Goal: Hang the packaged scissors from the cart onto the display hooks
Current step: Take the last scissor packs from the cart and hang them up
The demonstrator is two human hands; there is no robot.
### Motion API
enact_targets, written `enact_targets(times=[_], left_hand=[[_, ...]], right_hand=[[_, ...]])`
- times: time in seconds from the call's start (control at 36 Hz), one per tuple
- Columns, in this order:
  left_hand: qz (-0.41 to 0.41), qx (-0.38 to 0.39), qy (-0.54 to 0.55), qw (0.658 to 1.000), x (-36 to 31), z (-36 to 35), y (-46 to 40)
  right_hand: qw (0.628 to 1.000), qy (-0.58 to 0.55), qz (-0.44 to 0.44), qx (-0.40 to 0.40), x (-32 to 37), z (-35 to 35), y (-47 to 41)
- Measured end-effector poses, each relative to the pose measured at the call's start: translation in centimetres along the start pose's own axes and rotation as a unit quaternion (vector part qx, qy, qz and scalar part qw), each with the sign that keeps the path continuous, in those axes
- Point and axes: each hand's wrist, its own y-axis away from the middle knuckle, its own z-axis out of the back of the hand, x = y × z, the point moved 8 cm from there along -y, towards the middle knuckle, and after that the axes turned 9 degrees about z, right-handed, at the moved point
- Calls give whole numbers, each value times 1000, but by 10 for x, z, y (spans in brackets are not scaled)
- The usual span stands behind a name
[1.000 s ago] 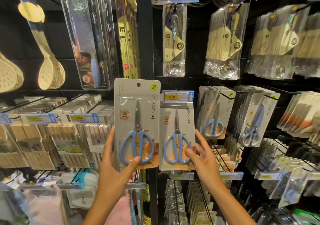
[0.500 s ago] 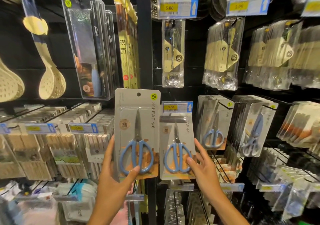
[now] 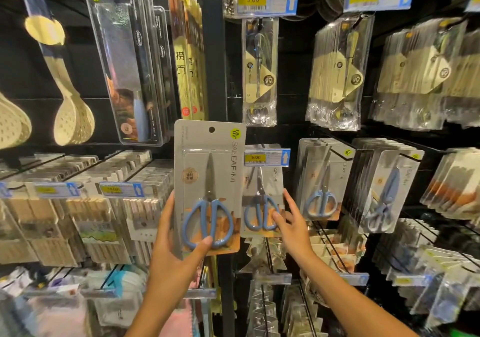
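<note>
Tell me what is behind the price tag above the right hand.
The price tag covers the top of a hanging scissors pack, which the right hand touches at its lower edge. The pack's hang hole and hook are hidden.

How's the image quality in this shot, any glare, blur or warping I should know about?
Head view: the held scissors pack is sharp, its brand text readable; glare streaks the clear knife boxes and spoon bags; the bottom-left goods are smeared; wide-angle warping tilts packs near the edges; the dark backboard swallows detail behind the hooks; left hand and right hand are evenly lit.
</note>
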Motion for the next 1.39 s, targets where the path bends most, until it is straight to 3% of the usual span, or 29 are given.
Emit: enact_targets(times=[0.33, 0.5, 0.83, 1.08, 1.39], left_hand=[[-1, -26, 4, 1000, 8, -8, -24], [-2, -37, -14, 999, 5, -9, -29], [-20, -32, -36, 999, -3, -4, -20], [-13, -8, 4, 1000, -1, -2, -6], [0, 61, 45, 997, -3, -33, 30]], right_hand=[[989, 149, 17, -3, -53, -12, -64], [972, 232, -29, -9, -79, -17, -90], [987, 156, -32, 23, -62, -13, -55], [993, 24, 38, 109, 36, -19, 43], [994, -49, 73, 70, 130, -14, 82]])
